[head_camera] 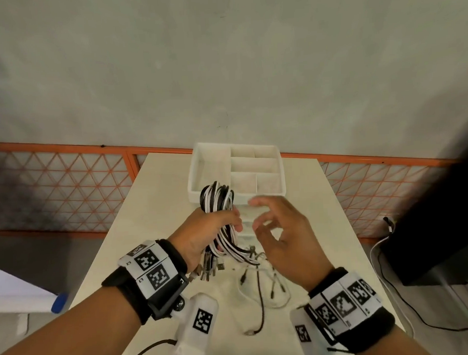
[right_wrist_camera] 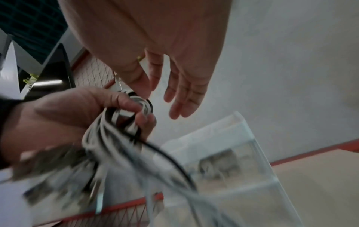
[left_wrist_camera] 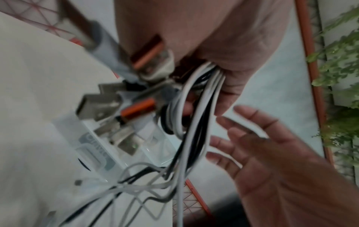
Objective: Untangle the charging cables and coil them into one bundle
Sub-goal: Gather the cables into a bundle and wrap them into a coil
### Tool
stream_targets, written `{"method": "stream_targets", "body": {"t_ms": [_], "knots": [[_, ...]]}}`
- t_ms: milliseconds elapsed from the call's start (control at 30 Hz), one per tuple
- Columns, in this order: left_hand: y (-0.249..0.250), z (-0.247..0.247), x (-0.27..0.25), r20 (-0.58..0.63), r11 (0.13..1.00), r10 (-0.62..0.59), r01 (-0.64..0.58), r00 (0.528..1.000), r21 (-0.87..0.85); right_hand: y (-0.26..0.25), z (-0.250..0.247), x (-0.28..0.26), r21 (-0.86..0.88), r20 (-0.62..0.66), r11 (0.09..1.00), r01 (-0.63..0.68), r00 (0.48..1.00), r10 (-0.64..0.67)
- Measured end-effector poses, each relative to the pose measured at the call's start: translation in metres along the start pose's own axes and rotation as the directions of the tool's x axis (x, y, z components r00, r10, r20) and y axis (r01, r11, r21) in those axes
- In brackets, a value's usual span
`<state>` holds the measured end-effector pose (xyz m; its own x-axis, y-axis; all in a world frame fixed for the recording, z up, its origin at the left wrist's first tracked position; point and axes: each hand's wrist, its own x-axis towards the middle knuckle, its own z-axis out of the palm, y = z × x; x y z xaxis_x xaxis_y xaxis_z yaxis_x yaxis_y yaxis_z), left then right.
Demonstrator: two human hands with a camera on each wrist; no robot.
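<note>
Item: charging cables [head_camera: 217,205], black and white, gathered into upright loops above the middle of the desk [head_camera: 128,250]. Left hand [head_camera: 203,233]: fingers curled round the middle of the loops, USB plugs [left_wrist_camera: 99,106] dangling beneath the grip. Right hand [head_camera: 279,229]: fingers spread and relaxed, holding nothing, just right of the bundle and apart from it. Loose cable tails [head_camera: 260,281]: hang from the bundle onto the near desk, crossing one another. White divided tray [head_camera: 281,172]: at the far end of the desk, behind the bundle. Step in hand, judged: coiling is well along, the tails not yet wound in. Next move likely calls for the right hand to gather the free tails and lay them onto the held loops without snagging the plugs.
</note>
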<state>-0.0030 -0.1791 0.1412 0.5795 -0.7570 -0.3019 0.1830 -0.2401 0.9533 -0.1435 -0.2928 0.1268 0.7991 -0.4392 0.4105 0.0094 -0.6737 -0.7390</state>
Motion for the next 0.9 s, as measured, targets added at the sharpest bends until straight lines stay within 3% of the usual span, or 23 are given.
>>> {"method": "stream_targets", "body": {"t_ms": [200, 433, 533, 667, 733, 800, 867, 900], "knots": [[0.001, 0.014, -0.006, 0.129, 0.980, 0.032, -0.056, 0.991, 0.189, -0.019, -0.007, 0.029, -0.169, 0.171, 0.968, 0.187, 0.973, -0.158], [-0.005, 0.011, -0.012, 0.186, 0.964, 0.125, -0.164, 0.974, 0.210, -0.016, -0.004, 0.033, -0.040, 0.043, 0.999, 0.029, 0.999, -0.027], [-0.003, 0.009, -0.012, 0.180, 0.946, 0.161, -0.204, 0.970, 0.252, -0.016, 0.001, 0.031, -0.058, 0.011, 0.997, 0.052, 0.999, -0.051], [-0.002, 0.010, -0.012, 0.173, 0.953, 0.141, -0.181, 0.975, 0.244, -0.017, 0.001, 0.033, -0.165, 0.062, 0.975, 0.150, 0.988, -0.142], [0.001, 0.012, -0.012, 0.177, 0.970, 0.101, -0.137, 0.979, 0.201, -0.017, -0.001, 0.035, -0.151, 0.035, 0.985, 0.081, 0.996, -0.076], [0.006, 0.014, -0.012, 0.154, 0.984, 0.084, -0.107, 0.985, 0.144, -0.018, -0.003, 0.036, -0.049, 0.013, 0.995, -0.083, 0.996, 0.084], [0.010, 0.014, -0.009, 0.119, 0.987, 0.113, -0.125, 0.986, 0.100, -0.020, -0.002, 0.035, 0.174, 0.080, 0.954, -0.243, 0.969, 0.233], [0.012, 0.013, -0.007, 0.091, 0.988, 0.131, -0.137, 0.987, 0.071, -0.021, -0.001, 0.034, 0.333, 0.145, 0.887, -0.320, 0.947, 0.287]]}}
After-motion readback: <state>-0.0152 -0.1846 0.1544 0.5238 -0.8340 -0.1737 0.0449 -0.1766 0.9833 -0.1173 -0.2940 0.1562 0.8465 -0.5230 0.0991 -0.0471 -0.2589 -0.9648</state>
